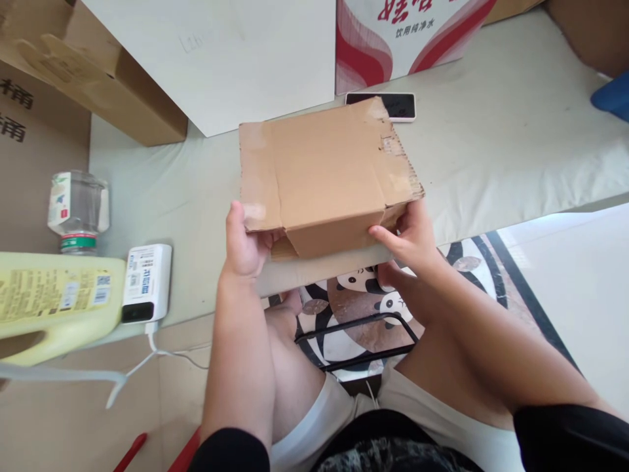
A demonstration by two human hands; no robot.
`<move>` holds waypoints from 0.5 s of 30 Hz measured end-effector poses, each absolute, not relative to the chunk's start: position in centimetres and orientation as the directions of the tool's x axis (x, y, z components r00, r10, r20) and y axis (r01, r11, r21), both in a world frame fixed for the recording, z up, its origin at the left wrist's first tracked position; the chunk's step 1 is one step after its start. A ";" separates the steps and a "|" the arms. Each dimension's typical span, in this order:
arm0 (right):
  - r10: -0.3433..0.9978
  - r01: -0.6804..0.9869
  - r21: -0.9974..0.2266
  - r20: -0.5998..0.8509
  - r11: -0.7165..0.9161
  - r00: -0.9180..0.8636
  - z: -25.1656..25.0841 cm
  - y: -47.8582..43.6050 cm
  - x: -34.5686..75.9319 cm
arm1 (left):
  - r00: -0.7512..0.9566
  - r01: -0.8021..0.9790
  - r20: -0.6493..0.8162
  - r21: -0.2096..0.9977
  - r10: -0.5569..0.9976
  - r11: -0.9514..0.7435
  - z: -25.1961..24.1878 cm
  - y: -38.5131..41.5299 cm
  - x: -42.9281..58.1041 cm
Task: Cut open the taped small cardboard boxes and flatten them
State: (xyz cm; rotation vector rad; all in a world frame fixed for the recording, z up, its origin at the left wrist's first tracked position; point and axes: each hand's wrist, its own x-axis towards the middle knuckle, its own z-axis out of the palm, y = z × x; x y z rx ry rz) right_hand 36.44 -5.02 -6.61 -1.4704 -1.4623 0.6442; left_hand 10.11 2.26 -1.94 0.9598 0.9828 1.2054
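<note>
A small brown cardboard box (329, 170) with torn, worn flap edges is held between my two hands over the front of the pale bench. My left hand (246, 246) grips the left flap at its near corner, thumb on the outside and fingers tucked underneath. At the near right corner, my right hand (407, 233) has its thumb against the box's front side, with its other fingers partly hidden behind the right flap. Flaps stick out at both ends of the box; its inside is hidden from view. Just behind the box lies a phone-like device (403, 105) with a dark screen, partly covered by it.
A white box (236, 59) and a red-and-white carton (403, 39) stand behind. To the left are a tall brown box (147, 111), a clear bottle (81, 206), a yellow jug (63, 298) and a white power bank (147, 282) with a cable. A blue object (612, 98) sits far right.
</note>
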 end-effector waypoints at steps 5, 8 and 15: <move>0.934 0.307 -0.944 0.213 0.121 0.287 -6.3 -5.1 36.6 | -0.026 -0.191 -0.177 0.967 0.984 0.168 -2.7 2.9 9.5; 0.920 0.256 -0.966 0.127 0.031 0.371 -6.8 -5.1 37.0 | 0.122 -0.194 -0.266 0.939 0.956 0.286 -1.7 2.7 8.7; 0.873 0.057 -0.998 0.036 0.010 0.486 -7.4 -4.8 37.7 | 0.184 -0.211 -0.142 0.961 0.973 0.180 -1.2 2.9 7.7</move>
